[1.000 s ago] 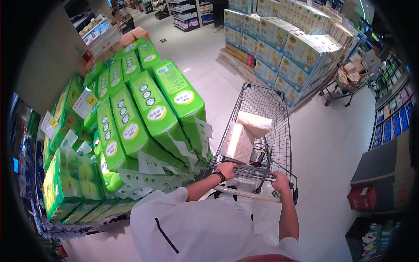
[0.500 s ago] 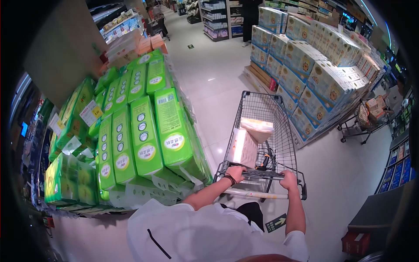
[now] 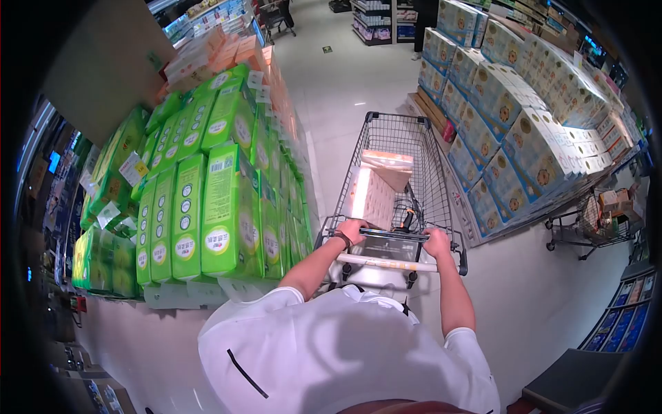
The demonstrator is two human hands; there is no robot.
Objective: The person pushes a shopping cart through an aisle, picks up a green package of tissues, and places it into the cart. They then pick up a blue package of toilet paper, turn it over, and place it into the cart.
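A wire shopping cart stands in front of me on the pale floor. My left hand is wrapped round the left part of its dark handle bar, a dark band on the wrist. Round the right end of the same bar, my right hand is closed too. Inside the basket lie a pale patterned pack and a second wrapped pack leaning across its far end. A black and orange object sits near the handle, its kind unclear.
Stacked green packs rise close on the left, with a price card among them. White and blue cartons are piled along the right side. Another loaded cart stands further right. A person's dark legs show at the far end.
The cart has turned slightly and sits further left and higher in view, between the green and white stacks. Both hands stay on the bar. The far aisle has shifted right in view.
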